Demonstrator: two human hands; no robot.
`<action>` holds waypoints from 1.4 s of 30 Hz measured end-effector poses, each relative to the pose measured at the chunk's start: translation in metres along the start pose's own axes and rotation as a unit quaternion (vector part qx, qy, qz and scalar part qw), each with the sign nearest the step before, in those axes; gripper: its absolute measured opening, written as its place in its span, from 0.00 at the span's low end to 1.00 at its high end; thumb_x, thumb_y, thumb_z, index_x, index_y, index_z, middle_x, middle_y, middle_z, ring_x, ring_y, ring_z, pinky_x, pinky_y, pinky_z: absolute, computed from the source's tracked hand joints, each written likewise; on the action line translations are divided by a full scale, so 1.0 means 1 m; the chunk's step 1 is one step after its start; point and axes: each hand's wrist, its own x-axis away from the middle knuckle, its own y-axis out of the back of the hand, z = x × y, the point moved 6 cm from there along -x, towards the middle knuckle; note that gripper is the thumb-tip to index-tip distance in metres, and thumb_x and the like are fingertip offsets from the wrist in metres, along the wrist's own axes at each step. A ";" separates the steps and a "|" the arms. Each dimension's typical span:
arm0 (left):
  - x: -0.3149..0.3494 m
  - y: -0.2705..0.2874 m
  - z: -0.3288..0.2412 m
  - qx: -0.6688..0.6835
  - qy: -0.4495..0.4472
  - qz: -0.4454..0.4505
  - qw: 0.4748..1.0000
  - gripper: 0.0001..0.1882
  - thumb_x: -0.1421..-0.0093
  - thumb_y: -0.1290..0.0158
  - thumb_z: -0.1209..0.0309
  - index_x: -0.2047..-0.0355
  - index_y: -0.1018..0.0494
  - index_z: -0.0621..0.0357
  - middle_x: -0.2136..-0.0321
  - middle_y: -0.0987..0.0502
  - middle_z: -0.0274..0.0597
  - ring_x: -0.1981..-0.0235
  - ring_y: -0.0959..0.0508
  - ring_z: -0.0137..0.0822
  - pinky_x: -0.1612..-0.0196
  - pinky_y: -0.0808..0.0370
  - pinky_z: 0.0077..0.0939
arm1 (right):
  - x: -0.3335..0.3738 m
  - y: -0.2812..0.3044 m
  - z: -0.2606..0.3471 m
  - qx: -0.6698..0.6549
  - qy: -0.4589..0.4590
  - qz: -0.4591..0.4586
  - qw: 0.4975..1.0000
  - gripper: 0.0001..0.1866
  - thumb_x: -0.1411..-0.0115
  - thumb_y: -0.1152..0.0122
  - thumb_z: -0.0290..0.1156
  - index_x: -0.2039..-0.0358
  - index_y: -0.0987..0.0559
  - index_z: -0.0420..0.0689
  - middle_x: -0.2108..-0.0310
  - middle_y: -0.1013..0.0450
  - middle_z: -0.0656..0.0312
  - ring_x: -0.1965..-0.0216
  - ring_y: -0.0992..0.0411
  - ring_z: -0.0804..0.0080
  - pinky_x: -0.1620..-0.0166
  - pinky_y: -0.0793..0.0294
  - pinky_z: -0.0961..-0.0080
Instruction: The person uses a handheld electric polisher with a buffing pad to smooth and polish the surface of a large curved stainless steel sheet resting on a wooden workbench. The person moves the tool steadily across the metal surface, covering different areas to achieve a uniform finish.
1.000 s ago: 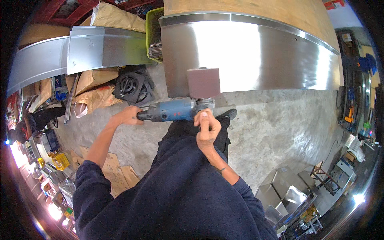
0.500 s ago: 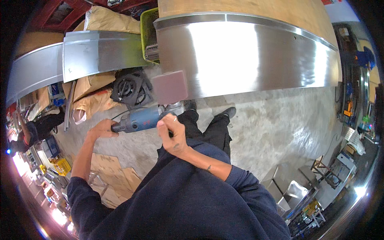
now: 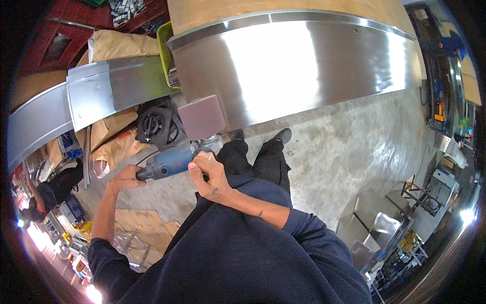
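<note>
My left hand (image 3: 126, 177) is wrapped round the rear end of a blue angle grinder (image 3: 171, 163). My right hand (image 3: 209, 175) closes on the dark side handle near the grinder's metal head. A square, pinkish-brown plate (image 3: 201, 117) sits at that head and hides whatever spins behind it. From this view the plate overlaps the lower left corner of a long, shiny stainless steel sheet (image 3: 349, 66); I cannot tell whether the tool touches the metal. The sheet has a raised, folded far edge and rests on a brown board (image 3: 298, 6).
A yellow-green basket (image 3: 164, 48) stands left of the sheet. Grey metal panels (image 3: 96, 96), brown paper wrapping (image 3: 119, 144) and a black fan-like unit (image 3: 158, 123) lie further left. Another person (image 3: 58, 190) is at the far left. A steel stool-like frame (image 3: 134, 251) stands lower left.
The view has shifted slightly, so the sheet and the grinder both appear further left and tilted. Both hands keep the same hold on the grinder.
</note>
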 end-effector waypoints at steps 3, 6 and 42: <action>-0.008 0.008 -0.013 -0.017 0.013 0.018 1.000 0.24 0.51 0.31 0.60 0.58 0.18 0.63 0.69 0.16 0.58 0.65 0.15 0.54 0.55 0.21 0.47 | -0.006 0.015 0.002 0.019 -0.006 -0.018 1.000 0.18 0.29 0.46 0.25 0.80 0.31 0.41 0.81 0.38 0.61 0.74 0.41 0.67 0.62 0.40 0.65; -0.012 0.023 -0.043 -0.018 0.010 0.021 1.000 0.24 0.51 0.32 0.59 0.58 0.18 0.64 0.68 0.16 0.57 0.64 0.16 0.55 0.56 0.22 0.47 | -0.014 0.035 0.009 0.014 -0.012 -0.041 0.999 0.20 0.28 0.47 0.25 0.80 0.31 0.41 0.81 0.36 0.63 0.74 0.39 0.69 0.62 0.40 0.67; -0.149 0.033 -0.584 -0.002 -0.056 0.033 0.998 0.13 0.46 0.39 0.64 0.74 0.28 0.60 0.81 0.31 0.33 0.78 0.29 0.33 0.72 0.32 0.35 | -0.070 0.571 0.043 -0.102 -0.010 -0.279 0.955 0.25 0.26 0.49 0.33 0.83 0.30 0.39 0.83 0.32 0.63 0.77 0.34 0.77 0.70 0.36 0.72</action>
